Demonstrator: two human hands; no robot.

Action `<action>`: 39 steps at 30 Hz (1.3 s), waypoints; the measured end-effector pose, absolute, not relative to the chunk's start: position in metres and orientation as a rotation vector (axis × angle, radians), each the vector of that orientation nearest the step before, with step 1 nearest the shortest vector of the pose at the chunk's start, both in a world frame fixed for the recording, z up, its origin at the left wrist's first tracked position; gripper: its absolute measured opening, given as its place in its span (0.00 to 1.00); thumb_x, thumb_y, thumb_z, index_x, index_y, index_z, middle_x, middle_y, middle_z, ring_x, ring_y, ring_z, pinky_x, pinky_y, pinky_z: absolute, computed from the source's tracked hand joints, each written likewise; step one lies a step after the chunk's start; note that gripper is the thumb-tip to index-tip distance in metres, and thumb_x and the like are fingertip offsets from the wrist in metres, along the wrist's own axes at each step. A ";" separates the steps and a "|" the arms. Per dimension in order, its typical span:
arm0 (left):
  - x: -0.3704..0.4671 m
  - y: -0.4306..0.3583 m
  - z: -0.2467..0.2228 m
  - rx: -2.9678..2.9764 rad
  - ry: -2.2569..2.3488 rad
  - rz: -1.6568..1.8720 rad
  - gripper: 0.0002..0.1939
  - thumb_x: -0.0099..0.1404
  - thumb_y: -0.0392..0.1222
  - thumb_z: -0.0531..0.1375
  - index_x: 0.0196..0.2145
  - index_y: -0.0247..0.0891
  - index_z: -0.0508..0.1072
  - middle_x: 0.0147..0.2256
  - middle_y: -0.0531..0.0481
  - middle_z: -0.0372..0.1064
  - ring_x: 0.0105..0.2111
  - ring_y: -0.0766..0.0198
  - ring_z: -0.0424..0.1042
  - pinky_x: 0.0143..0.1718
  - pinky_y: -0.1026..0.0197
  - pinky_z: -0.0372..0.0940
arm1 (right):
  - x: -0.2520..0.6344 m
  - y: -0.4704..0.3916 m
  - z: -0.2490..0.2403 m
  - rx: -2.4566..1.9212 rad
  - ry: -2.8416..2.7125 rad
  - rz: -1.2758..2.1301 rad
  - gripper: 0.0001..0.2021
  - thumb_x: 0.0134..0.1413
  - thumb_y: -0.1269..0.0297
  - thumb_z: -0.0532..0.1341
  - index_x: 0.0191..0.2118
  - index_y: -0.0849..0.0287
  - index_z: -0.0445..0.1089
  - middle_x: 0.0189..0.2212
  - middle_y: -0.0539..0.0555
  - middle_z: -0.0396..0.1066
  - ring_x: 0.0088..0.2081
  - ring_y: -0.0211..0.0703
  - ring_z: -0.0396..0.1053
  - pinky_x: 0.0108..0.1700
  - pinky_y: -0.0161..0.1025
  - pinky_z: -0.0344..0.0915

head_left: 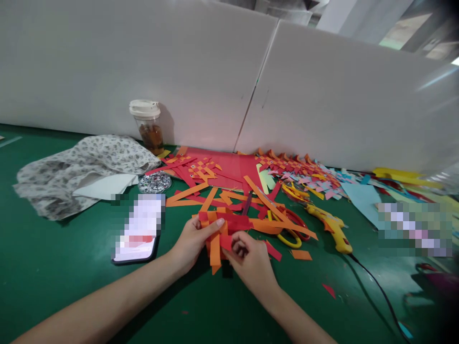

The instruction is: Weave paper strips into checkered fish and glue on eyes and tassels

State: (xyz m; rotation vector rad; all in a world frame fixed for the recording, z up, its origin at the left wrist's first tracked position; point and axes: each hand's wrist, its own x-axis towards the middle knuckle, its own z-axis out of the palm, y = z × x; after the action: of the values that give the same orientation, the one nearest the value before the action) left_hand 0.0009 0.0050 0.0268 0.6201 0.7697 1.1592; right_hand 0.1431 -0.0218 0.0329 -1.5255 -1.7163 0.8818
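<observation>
Between my hands is a piece woven from red and orange paper strips, held just above the green table. My left hand grips its left side, the thumb pressed on top of the strips. On the right, my right hand pinches a red strip at the piece's lower right side, with its fingers curled. Loose orange paper strips and red ones lie just behind. Scissors with yellow handles rest partly under the strips, beside a second pair with red handles.
A yellow glue gun trails a black cord at right. Woven paper fish lie on red sheets behind. To the left are a phone, a patterned cloth and a lidded cup. A white partition stands at the back.
</observation>
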 end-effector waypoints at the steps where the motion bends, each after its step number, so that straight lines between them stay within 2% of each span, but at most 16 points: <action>1: 0.000 0.006 0.028 0.614 0.805 1.188 0.13 0.52 0.42 0.70 0.32 0.33 0.75 0.30 0.47 0.77 0.29 0.63 0.75 0.34 0.63 0.70 | 0.144 -0.023 0.034 -1.515 -1.729 0.881 0.15 0.50 0.57 0.61 0.20 0.56 0.58 0.14 0.45 0.58 0.17 0.33 0.56 0.20 0.32 0.52; 4: -0.004 0.012 0.033 0.658 0.916 1.303 0.13 0.51 0.42 0.70 0.32 0.35 0.75 0.31 0.49 0.76 0.30 0.63 0.75 0.34 0.63 0.70 | 0.147 -0.027 0.038 -1.448 -1.784 0.923 0.20 0.54 0.53 0.58 0.17 0.56 0.56 0.12 0.46 0.55 0.16 0.33 0.53 0.20 0.33 0.49; 7: -0.008 0.016 0.037 0.800 1.027 1.450 0.11 0.50 0.42 0.70 0.31 0.39 0.76 0.31 0.51 0.75 0.31 0.63 0.74 0.33 0.63 0.69 | 0.148 -0.030 0.042 -1.339 -1.784 1.179 0.21 0.55 0.52 0.57 0.17 0.58 0.61 0.12 0.47 0.60 0.16 0.34 0.58 0.21 0.32 0.52; 9: -0.010 0.014 0.039 0.958 1.075 1.514 0.07 0.50 0.40 0.70 0.28 0.41 0.77 0.30 0.52 0.75 0.30 0.62 0.73 0.33 0.63 0.68 | 0.147 -0.031 0.043 -1.230 -1.657 1.471 0.18 0.55 0.51 0.58 0.24 0.59 0.70 0.16 0.49 0.67 0.18 0.35 0.63 0.23 0.32 0.58; 11: -0.013 0.009 0.040 1.178 1.053 1.493 0.04 0.51 0.37 0.68 0.27 0.42 0.78 0.30 0.50 0.76 0.31 0.60 0.74 0.35 0.61 0.68 | 0.147 -0.030 0.042 -1.063 -1.475 1.709 0.16 0.52 0.51 0.60 0.36 0.59 0.74 0.25 0.53 0.74 0.25 0.39 0.70 0.29 0.35 0.64; 13: -0.016 0.004 0.040 1.435 0.949 1.398 0.07 0.53 0.34 0.66 0.30 0.44 0.80 0.34 0.47 0.77 0.36 0.56 0.75 0.42 0.56 0.68 | 0.148 -0.029 0.040 -0.916 -1.295 1.813 0.18 0.49 0.52 0.64 0.43 0.58 0.73 0.36 0.56 0.77 0.35 0.44 0.74 0.37 0.39 0.67; 15: -0.019 0.001 0.038 1.710 0.820 1.287 0.11 0.55 0.33 0.64 0.34 0.46 0.80 0.39 0.45 0.77 0.42 0.54 0.74 0.52 0.52 0.63 | 0.152 -0.028 0.039 -0.829 -1.100 1.837 0.20 0.46 0.50 0.66 0.43 0.55 0.74 0.42 0.56 0.76 0.44 0.49 0.73 0.45 0.44 0.67; 18: -0.023 0.002 0.035 2.105 0.705 1.185 0.14 0.57 0.34 0.63 0.40 0.50 0.79 0.48 0.45 0.73 0.51 0.52 0.70 0.60 0.47 0.51 | 0.156 -0.027 0.039 -0.779 -0.918 1.851 0.25 0.43 0.40 0.63 0.42 0.52 0.74 0.46 0.56 0.74 0.49 0.53 0.70 0.49 0.48 0.66; 21: -0.025 0.007 0.032 2.403 0.703 1.109 0.19 0.57 0.32 0.63 0.44 0.52 0.77 0.58 0.46 0.64 0.61 0.48 0.57 0.62 0.41 0.44 | 0.157 -0.026 0.040 -0.835 -0.897 1.838 0.30 0.38 0.35 0.63 0.44 0.51 0.73 0.46 0.58 0.74 0.52 0.57 0.68 0.50 0.51 0.66; 23: -0.026 0.008 0.032 2.485 0.718 1.068 0.22 0.57 0.30 0.62 0.46 0.53 0.75 0.61 0.48 0.58 0.63 0.47 0.50 0.62 0.37 0.40 | 0.155 -0.025 0.040 -0.891 -0.882 1.789 0.29 0.38 0.39 0.65 0.45 0.51 0.72 0.46 0.57 0.74 0.53 0.57 0.68 0.50 0.51 0.67; 26: -0.025 0.007 0.031 2.475 0.749 1.033 0.28 0.52 0.26 0.60 0.47 0.53 0.75 0.63 0.50 0.53 0.64 0.45 0.46 0.62 0.35 0.34 | 0.152 -0.024 0.039 -0.933 -0.855 1.740 0.24 0.44 0.46 0.65 0.47 0.50 0.71 0.47 0.56 0.74 0.52 0.55 0.69 0.50 0.51 0.67; 29: -0.025 0.004 0.029 2.460 0.762 0.990 0.33 0.49 0.26 0.59 0.50 0.54 0.73 0.62 0.51 0.56 0.65 0.42 0.43 0.62 0.34 0.31 | 0.149 -0.022 0.041 -0.952 -0.823 1.706 0.23 0.47 0.50 0.66 0.49 0.49 0.69 0.49 0.55 0.73 0.52 0.54 0.69 0.50 0.51 0.68; 31: -0.026 0.002 0.029 2.452 0.744 0.996 0.34 0.49 0.28 0.59 0.53 0.55 0.70 0.61 0.51 0.57 0.65 0.42 0.43 0.62 0.35 0.30 | 0.150 -0.021 0.042 -0.953 -0.791 1.673 0.25 0.46 0.52 0.67 0.52 0.49 0.67 0.50 0.54 0.73 0.52 0.54 0.69 0.50 0.50 0.69; 35: -0.027 0.000 0.030 2.405 0.749 1.082 0.37 0.51 0.26 0.55 0.56 0.56 0.67 0.65 0.55 0.49 0.65 0.46 0.43 0.63 0.39 0.30 | 0.152 -0.019 0.042 -0.937 -0.725 1.654 0.30 0.45 0.57 0.69 0.56 0.50 0.64 0.49 0.54 0.74 0.52 0.53 0.69 0.51 0.49 0.68; 39: -0.024 0.002 0.030 2.008 0.882 1.306 0.31 0.59 0.27 0.52 0.57 0.51 0.64 0.64 0.52 0.52 0.65 0.53 0.46 0.64 0.45 0.38 | 0.154 -0.017 0.041 -0.933 -0.655 1.660 0.32 0.46 0.61 0.69 0.58 0.51 0.62 0.49 0.54 0.73 0.54 0.53 0.68 0.52 0.49 0.68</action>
State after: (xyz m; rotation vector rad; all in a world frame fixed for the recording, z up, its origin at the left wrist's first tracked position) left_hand -0.0240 0.0024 0.0304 2.0077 0.8821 1.3061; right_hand 0.1543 -0.0172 0.0415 -0.9333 -0.6547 1.6598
